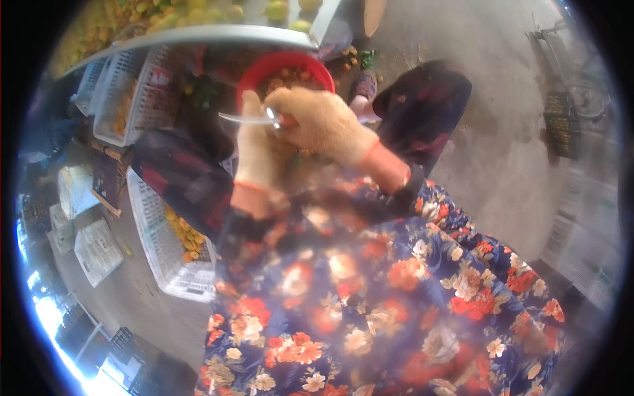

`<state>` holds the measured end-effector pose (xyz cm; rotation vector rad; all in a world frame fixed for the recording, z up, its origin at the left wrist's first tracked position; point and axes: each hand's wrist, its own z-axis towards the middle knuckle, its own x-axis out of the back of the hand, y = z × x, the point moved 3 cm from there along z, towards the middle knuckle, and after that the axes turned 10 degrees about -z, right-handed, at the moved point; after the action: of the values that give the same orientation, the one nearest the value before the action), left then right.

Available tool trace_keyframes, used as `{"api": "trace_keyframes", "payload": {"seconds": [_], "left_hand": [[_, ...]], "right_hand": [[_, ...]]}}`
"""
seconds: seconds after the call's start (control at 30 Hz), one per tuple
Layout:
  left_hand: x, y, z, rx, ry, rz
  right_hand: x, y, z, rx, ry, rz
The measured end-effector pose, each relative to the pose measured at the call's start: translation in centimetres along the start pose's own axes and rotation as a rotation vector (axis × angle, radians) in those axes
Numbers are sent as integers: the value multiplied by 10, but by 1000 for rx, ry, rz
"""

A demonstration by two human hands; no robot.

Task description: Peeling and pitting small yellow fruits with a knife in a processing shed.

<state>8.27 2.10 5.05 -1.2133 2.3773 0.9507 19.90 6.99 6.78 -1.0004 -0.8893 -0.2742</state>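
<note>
Both my hands wear pale knitted gloves with orange cuffs. In my right hand [324, 121] is a knife [247, 119] with a curved metal blade and an orange-red handle; the blade points left, across the other glove. My left hand [257, 148] is upright beside it, its thumb side near the knife; whether it holds anything is hidden. Just beyond the hands stands a red plastic basin [324, 74] with small brown-orange pieces [292, 74] in it. A floral apron [376, 297] covers my lap.
White slatted crates [171, 282] with orange-yellow fruit stand at the left. A metal-edged table [198, 33] bears many yellow-green fruits [276, 10] ahead. Scraps [350, 57] and a green leaf or wrapper lie on the floor. A bicycle [584, 96] stands at the far right.
</note>
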Motion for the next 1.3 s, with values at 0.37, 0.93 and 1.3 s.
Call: {"api": "trace_keyframes", "payload": {"seconds": [0.37,0.93,1.3], "left_hand": [[123,212,-145,-1085,1175,1617],[-136,325,183,-1206,494,2062],[-101,253,75,-675,-592,522]], "right_hand": [[3,28,3,-369,50,150],[-54,28,-40,-253,-118,164],[-38,13,-23,-292,3,537]]}}
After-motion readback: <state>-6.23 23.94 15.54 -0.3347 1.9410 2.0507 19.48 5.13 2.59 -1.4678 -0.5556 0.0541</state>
